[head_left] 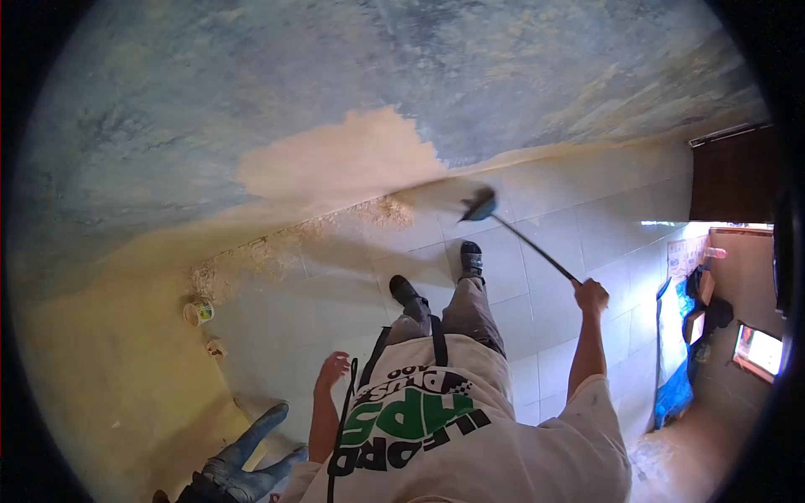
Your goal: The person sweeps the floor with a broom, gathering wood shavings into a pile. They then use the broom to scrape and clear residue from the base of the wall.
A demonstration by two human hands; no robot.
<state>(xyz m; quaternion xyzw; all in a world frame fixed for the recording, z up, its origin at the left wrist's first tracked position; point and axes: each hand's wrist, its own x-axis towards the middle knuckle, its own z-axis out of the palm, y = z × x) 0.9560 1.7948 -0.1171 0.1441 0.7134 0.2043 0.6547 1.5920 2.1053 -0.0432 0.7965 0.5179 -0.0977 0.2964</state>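
Note:
My right hand [592, 296] is closed around the dark handle of a broom [537, 248], held out to my right. The broom's dark and bluish head [480, 204], smeared by motion, is over the tiled floor near the foot of the wall. My left hand [334, 369] hangs beside my body with its fingers loosely apart and nothing seen in it. A dark strap [348, 402] hangs close to it. Crumbled debris [392, 211] lies along the base of the wall, ahead of my shoes [406, 291].
The wall [277, 92] has mottled blue-grey paint and a bare beige patch [344, 159]. A small tub [199, 313] stands in the left corner. Another person's jeans-clad legs [243, 461] show at the lower left. Blue sheeting [673, 394] and assorted items lie at right.

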